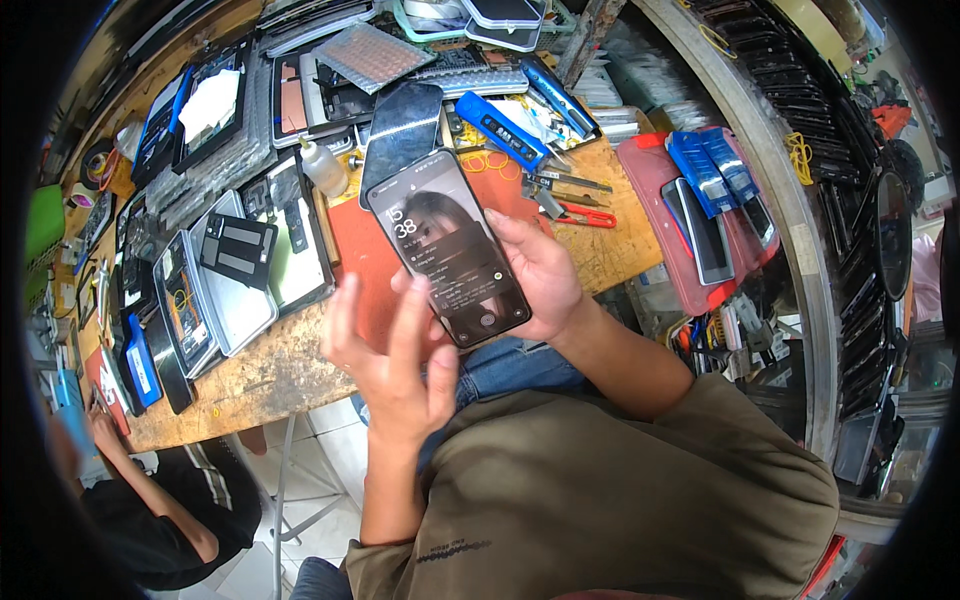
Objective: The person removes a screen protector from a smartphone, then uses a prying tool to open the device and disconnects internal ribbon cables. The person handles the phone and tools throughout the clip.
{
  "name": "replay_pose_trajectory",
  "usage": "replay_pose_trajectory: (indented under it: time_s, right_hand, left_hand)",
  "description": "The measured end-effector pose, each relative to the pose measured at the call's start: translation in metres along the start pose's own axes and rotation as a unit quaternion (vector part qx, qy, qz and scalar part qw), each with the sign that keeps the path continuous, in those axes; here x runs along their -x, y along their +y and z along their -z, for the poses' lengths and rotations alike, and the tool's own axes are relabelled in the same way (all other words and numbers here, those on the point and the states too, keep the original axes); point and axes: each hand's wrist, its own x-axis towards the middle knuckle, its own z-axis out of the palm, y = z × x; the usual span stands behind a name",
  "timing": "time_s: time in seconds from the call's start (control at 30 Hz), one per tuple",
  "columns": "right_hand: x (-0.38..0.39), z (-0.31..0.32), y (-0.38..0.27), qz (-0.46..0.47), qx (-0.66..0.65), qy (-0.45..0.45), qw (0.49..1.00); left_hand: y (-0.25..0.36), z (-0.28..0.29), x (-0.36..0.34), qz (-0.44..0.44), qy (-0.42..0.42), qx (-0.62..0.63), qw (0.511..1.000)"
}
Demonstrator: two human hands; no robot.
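A smartphone (455, 265) with a lit lock screen, showing a clock and notifications over a portrait picture, is held slightly tilted above the workbench. My right hand (540, 275) grips it from behind and along its right edge, the thumb beside the screen. My left hand (390, 370) is raised at the phone's lower left, fingers stretched and apart. Its index fingertip is close to the screen's left edge; whether it touches I cannot tell. An orange-red work mat (355, 245) lies beneath, with a clear dropper bottle (322, 168) and a dark glossy panel (402, 125) behind the phone.
The wooden bench (265, 385) carries opened tablets and parts on the left, including a black back plate (238, 248). Red-handled pliers (585, 215) and blue packets (500, 130) lie right. A pink-red tray (655, 215) holds phones. Another person's arm (150, 490) reaches in at lower left.
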Motion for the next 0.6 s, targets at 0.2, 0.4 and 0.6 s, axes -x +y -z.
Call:
replay_pose_trajectory:
  time_s: [0.2,0.4,0.6]
  right_hand:
    - [0.000,-0.001,-0.002,0.011,0.011,-0.031,0.999]
    - [-0.001,-0.004,-0.008,0.025,0.089,0.021,0.995]
    - [0.006,-0.031,-0.012,0.033,0.772,0.146,0.618]
  left_hand:
    - [-0.002,0.008,0.004,-0.013,0.064,0.035,0.997]
    - [-0.007,-0.002,0.039,0.076,0.081,0.129,0.985]
    - [-0.001,0.011,0.023,0.071,0.162,0.166,0.970]
